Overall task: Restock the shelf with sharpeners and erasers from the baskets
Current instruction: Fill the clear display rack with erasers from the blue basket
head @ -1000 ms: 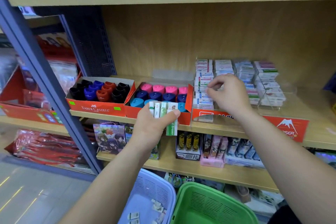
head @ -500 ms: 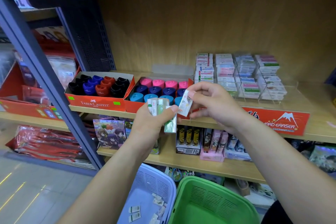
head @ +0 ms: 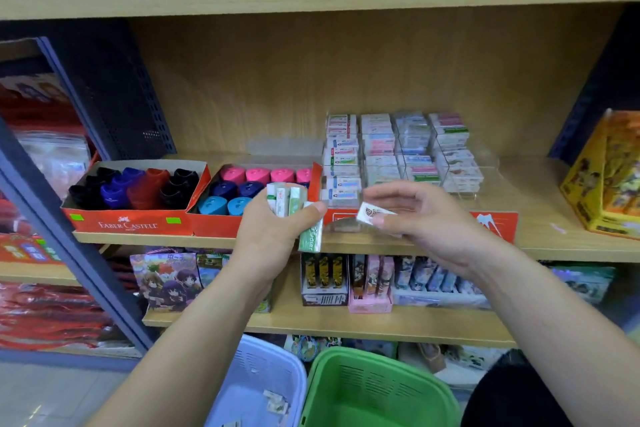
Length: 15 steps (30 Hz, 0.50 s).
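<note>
Before the sharpener boxes (head: pixel 138 222), left grip (head: pixel 273 234) clutches erasers (head: pixel 285 201) (several), right grip (head: pixel 433 218) pinches one eraser (head: pixel 371 213)

Erasers in both my hands at the shelf (head: pixel 346 246)

My left hand (head: pixel 273 232) grips a bunch of erasers (head: pixel 287 201); my right hand (head: pixel 426 218) pinches one eraser (head: pixel 372 213) before the clear rack (head: pixel 398 152). Blue basket (head: pixel 256 374) and green basket (head: pixel 377 388) sit below.
</note>
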### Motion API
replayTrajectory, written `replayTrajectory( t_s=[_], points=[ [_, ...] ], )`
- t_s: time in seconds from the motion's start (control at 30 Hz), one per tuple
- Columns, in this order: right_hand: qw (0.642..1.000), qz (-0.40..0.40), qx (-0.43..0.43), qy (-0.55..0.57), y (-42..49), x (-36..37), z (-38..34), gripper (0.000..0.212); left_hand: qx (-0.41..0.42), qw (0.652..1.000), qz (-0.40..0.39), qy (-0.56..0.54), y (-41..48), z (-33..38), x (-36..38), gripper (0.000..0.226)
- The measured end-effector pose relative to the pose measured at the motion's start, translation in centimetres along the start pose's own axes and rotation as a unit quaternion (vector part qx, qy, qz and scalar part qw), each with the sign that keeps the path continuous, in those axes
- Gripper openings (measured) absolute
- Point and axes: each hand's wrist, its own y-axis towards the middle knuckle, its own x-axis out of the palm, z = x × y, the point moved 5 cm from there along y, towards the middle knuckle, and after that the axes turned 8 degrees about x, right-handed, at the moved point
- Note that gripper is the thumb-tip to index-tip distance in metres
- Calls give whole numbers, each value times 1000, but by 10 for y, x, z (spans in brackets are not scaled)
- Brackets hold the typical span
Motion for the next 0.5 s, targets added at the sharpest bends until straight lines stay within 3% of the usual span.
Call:
replayTrajectory(
  t_s=[0.17, 0.3, 0.4, 0.5],
  points=[
    [985, 161, -38, 38, -2, -73, -6, 26, 24, 999, -26, 24, 15, 15, 32, 22],
    [960, 262, -71, -62, 17, -140, -15, 16, 40, 998, -39, 26, 28, 23, 62, 23],
    [940, 289, -75, -166, 42, -174, -18, 15, 33, 998, -48, 31, 35, 21, 78, 24],
    [931, 265, -64, -244, 65, -186, -16, 13, 34, 997, -53, 34, 40, 19, 87, 27]
  ],
)
